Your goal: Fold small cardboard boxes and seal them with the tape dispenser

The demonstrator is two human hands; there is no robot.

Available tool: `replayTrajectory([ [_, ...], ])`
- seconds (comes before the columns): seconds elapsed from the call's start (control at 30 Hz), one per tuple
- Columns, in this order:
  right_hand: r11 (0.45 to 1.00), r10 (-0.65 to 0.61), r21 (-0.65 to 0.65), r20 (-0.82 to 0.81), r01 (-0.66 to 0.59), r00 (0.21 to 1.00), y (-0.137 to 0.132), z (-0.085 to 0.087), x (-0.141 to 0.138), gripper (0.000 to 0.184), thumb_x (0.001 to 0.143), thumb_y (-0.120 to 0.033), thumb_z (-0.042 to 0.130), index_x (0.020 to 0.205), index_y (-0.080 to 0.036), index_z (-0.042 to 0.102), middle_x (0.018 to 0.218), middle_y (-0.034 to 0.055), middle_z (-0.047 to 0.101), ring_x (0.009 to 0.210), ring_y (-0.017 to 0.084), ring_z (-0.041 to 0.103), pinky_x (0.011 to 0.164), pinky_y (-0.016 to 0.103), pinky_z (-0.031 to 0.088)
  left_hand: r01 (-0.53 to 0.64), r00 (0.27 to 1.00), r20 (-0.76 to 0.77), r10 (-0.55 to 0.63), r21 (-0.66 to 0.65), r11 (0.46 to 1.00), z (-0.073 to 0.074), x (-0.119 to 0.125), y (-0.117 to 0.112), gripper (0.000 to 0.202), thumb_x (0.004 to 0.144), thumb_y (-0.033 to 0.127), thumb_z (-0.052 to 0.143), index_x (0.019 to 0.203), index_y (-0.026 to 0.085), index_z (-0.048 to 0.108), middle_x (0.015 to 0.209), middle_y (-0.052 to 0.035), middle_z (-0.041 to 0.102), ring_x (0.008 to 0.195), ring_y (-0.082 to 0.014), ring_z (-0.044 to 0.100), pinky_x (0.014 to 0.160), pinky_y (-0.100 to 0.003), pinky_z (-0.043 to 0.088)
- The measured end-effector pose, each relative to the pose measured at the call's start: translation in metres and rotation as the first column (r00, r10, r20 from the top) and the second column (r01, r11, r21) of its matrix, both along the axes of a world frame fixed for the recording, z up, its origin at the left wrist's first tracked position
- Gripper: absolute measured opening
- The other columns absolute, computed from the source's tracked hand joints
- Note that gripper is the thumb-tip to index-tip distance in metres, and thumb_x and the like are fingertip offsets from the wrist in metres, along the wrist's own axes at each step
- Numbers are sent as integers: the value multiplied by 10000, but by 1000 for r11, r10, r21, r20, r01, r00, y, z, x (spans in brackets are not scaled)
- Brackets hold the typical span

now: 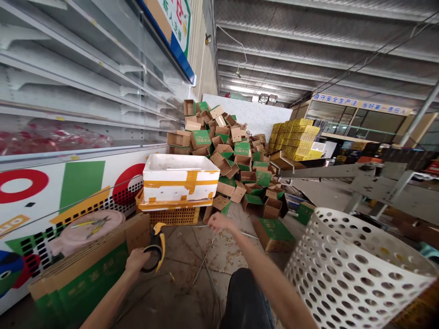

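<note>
My left hand (136, 261) is closed on a yellow and black tape dispenser (158, 246) with a roll of tape in it. Just beside that hand, a bundle of flattened green and brown cartons (89, 269) stands on edge. My right hand (221, 222) is held out over the floor with its fingers curled in; whether anything small is inside them is hidden. Beyond it a white foam box (180, 180), banded with orange tape, rests on an orange plastic crate (178, 215).
Made-up cartons (222, 151) form a big heap behind the foam box. On my right stands a white perforated basket (350, 265). A pink stool (92, 228) with pliers-like tools on it is at left, by white shelving (85, 68). Yellow crates (295, 137) are stacked farther back.
</note>
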State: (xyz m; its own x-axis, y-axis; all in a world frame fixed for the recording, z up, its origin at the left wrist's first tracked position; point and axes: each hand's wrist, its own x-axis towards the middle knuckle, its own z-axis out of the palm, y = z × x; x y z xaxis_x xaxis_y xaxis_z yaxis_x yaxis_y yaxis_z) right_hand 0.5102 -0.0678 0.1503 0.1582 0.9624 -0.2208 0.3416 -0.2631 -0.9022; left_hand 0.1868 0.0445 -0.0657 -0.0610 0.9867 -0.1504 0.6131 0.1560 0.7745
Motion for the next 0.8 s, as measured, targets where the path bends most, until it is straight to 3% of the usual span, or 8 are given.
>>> replayTrajectory([
  [0.1,988,64,-138,1,-64,998,6,-49,-26,292,957,-388,787,1147,-172,739,1116,82,751,1005,234,724,837,375,621,61,998,30,-62,18,998,9,5,-11,86,748,237,718,697,218,785,789,-104,819,932,-355,815,692,-328,563],
  [0.17,984,89,-153,-37,-94,995,7,-76,-44,249,880,-381,849,1019,-197,754,931,52,761,961,245,735,739,306,593,82,995,63,-83,22,996,16,12,-21,91,736,198,701,676,216,768,711,-72,790,892,-325,812,684,-310,556],
  [0.27,976,135,-152,-130,-154,982,8,-100,-66,361,848,-475,850,1095,-237,739,886,27,769,958,236,744,663,265,550,107,980,169,-103,-10,994,24,27,-37,102,717,174,666,699,193,765,607,-22,715,763,-273,776,621,-281,514],
  [0.33,963,185,-154,-213,-220,959,9,-106,-77,455,782,-506,897,1104,-228,734,910,32,780,910,219,740,645,260,537,173,944,289,-163,-11,985,26,38,-46,105,696,204,670,722,178,769,574,1,673,649,-237,710,585,-278,475],
  [0.47,955,210,-135,-327,-265,921,10,-110,-94,501,585,-436,1022,867,-179,698,760,4,714,698,156,653,605,252,508,305,810,505,-299,72,950,31,53,-62,147,654,319,724,685,175,719,631,-8,675,617,-186,620,621,-283,456],
  [0.63,970,173,-83,-419,-228,891,12,-106,-99,521,548,-362,1039,892,-175,696,756,-26,699,651,110,606,589,222,477,348,741,551,-383,173,921,50,50,-67,319,660,443,828,754,162,711,725,-30,692,728,-189,617,724,-295,463],
  [0.73,975,158,-63,-472,-212,867,17,-100,-91,466,602,-368,1011,905,-172,715,741,-34,686,652,93,592,589,196,463,449,666,588,-459,175,876,52,45,-63,443,773,519,821,972,127,762,868,-67,734,819,-194,645,798,-303,480],
  [0.8,993,75,-44,-491,-110,868,21,-95,-83,406,638,-355,985,892,-160,734,726,-18,690,634,91,588,564,189,444,504,644,583,-495,163,848,47,42,-57,559,862,587,775,1197,140,745,1079,-111,761,961,-222,679,870,-321,501],
])
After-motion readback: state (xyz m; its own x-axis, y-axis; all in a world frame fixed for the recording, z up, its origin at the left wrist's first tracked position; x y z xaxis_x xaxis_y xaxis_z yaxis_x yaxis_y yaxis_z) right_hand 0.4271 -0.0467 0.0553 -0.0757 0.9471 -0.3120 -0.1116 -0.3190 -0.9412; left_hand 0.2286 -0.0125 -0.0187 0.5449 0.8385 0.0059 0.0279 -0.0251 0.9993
